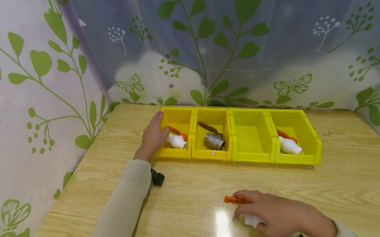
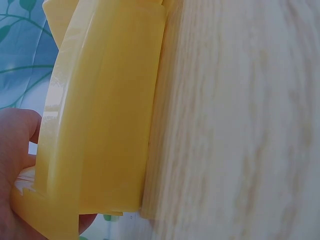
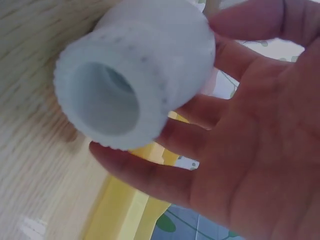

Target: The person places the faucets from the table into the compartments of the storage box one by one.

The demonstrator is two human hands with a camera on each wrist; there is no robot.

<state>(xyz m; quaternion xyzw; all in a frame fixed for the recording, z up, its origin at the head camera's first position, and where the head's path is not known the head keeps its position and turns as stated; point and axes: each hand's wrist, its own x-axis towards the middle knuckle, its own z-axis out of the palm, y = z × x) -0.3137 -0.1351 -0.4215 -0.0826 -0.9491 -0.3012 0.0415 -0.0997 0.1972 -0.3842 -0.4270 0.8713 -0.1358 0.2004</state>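
My left hand (image 1: 154,134) grips the outer side wall of the leftmost yellow bin (image 1: 179,115). In the left wrist view, part of that hand (image 2: 15,165) shows at the bin's edge. Inside this bin lies a white plastic ball valve (image 1: 177,141) with an orange handle. Near the front of the table my right hand (image 1: 277,212) holds another white ball valve (image 1: 251,220), whose orange handle (image 1: 233,199) sticks out to the left. The right wrist view shows the open round end of this valve (image 3: 115,100), with thumb and fingers about its body.
Four-part row of yellow bins stands toward the back of the wooden table (image 1: 189,193). A metal valve (image 1: 213,141) with a dark lever lies in the second bin (image 1: 223,116). One white valve (image 1: 290,146) with an orange handle lies in the rightmost bin (image 1: 299,124). Patterned cloth hangs behind.
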